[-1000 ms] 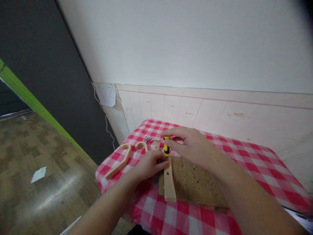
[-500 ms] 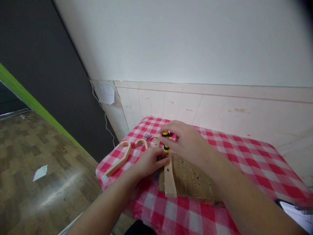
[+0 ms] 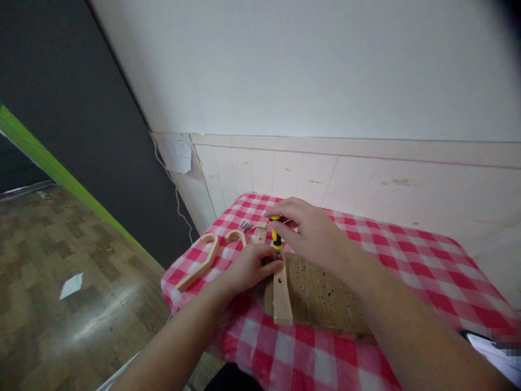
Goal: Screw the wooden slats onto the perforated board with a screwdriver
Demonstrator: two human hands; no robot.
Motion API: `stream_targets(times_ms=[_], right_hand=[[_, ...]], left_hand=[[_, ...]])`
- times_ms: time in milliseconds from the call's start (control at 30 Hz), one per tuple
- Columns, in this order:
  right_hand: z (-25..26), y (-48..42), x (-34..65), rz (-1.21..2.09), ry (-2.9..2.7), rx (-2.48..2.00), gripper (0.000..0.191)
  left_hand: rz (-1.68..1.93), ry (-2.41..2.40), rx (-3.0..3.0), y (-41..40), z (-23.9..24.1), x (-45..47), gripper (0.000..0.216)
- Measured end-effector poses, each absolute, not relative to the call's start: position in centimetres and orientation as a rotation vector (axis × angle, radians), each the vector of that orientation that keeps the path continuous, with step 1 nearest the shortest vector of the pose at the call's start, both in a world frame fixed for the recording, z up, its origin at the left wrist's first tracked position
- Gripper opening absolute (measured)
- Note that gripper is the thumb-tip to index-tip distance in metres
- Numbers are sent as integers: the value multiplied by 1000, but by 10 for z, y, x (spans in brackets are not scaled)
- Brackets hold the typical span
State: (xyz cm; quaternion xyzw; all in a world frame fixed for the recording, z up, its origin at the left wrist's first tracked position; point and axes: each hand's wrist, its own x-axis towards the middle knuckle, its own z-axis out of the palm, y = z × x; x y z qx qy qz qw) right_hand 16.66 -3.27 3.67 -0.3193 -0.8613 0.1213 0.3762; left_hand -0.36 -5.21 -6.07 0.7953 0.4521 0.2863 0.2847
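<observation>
My right hand [image 3: 303, 225] grips the handle of a yellow and black screwdriver [image 3: 277, 237], which stands upright with its tip down on a pale wooden piece [image 3: 282, 304]. My left hand [image 3: 254, 265] is closed around that wooden piece near the screwdriver's tip; whether its fingers also pinch a screw is hidden. A hole shows in the wood just in front of the left fingertips. Beneath lies a brown wooden board [image 3: 313, 293] dotted with many small holes.
Left of my hands lie a hook-shaped wooden piece [image 3: 201, 266] and a second curved one [image 3: 236, 236]. Several dark screws [image 3: 246, 225] lie behind them, beside another wooden piece [image 3: 261, 231]. A phone [image 3: 490, 353] rests at the right on the red-checked tablecloth [image 3: 423, 282].
My right hand has shifted slightly and its fingers have turned a little on the screwdriver handle. The left hand stays in place on the wooden piece.
</observation>
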Motion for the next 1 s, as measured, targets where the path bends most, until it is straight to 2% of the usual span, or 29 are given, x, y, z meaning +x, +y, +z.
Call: stream_targets(times_ms=[100, 333, 500, 733, 833, 1000], right_hand=[[37, -34, 168, 339, -2244, -799, 37], [36, -35, 166, 244, -2173, -859, 21], [37, -37, 165, 222, -2226, -811, 37], [38, -40, 163, 294, -2159, -1063, 33], [39, -38, 164, 375, -2162, -1042, 29], [43, -38, 167, 337, -2231, -988, 35]], left_hand=[[774, 1207, 2109, -53, -60, -3, 19], [807, 1185, 2088, -53, -59, -3, 17], [788, 1169, 2083, -54, -59, -3, 16], [807, 1171, 2068, -55, -56, -2, 16], [820, 1173, 2044, -56, -54, 0, 17], [819, 1227, 2052, -56, -55, -1, 23]])
